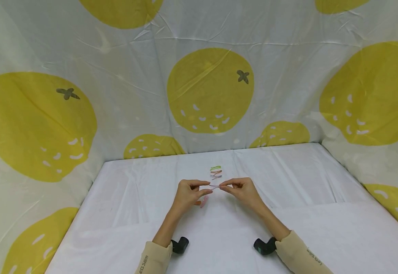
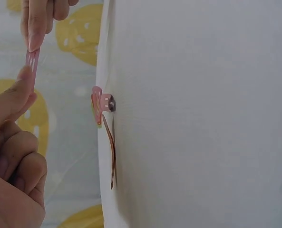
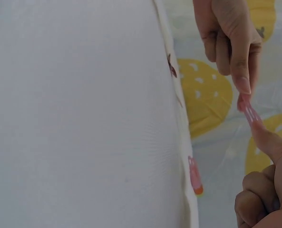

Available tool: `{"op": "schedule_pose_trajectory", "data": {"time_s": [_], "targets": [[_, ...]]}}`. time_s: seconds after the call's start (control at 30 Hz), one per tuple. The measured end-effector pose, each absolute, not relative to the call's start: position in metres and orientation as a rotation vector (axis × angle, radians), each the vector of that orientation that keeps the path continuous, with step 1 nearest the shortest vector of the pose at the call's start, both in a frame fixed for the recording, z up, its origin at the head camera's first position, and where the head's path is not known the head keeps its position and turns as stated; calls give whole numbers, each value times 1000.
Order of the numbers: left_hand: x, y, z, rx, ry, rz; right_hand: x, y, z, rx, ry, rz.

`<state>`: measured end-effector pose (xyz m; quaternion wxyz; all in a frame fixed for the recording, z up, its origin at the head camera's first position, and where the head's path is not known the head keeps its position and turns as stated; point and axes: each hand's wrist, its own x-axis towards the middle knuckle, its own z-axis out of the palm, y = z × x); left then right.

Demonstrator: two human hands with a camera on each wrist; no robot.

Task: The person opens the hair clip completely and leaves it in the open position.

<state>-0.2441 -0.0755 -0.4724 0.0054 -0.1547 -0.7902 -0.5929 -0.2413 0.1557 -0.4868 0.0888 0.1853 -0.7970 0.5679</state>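
Head cam: pink clip (image 1: 215, 186) held clear above white surface (image 1: 144, 236), well in from L and R edges, nearer far edge than near. Reads pale lilac here; two slim arms, apparently open in a V toward L. L grip (image 1: 187, 196) holds the spread end, R grip (image 1: 241, 189) pinches opp. end. Toward far edge, in a row: green clip (image 1: 216, 168), red-brown clip (image 1: 216, 172), lilac clip (image 1: 216, 176). Second pink clip (image 1: 203, 201) on surface just by L grip, partly hidden.

L wrist cam: held clip narrow, pink, w/ paler lengthwise marks; L thumb presses its side, R fingertips cover opp. end.

R wrist cam: pale slots run lengthwise; ends hidden under fingertips. Exact shape n/c.
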Motion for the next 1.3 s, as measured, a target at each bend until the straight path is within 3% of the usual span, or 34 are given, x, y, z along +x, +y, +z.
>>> {"op": "schedule_pose_trajectory", "data": {"time_s": [0.47,0.83,1.3], "targets": [[-246,-67,-470,-425,-2573,-1703,-244,154,-492,424,-2389,1713],[-281,-47,-468,-239,-2750,-1440,-272,155,-501,98,-2504,1744],[-296,-34,-468,-75,-2930,-1114,-292,146,-504,6,-2571,1619]]}}
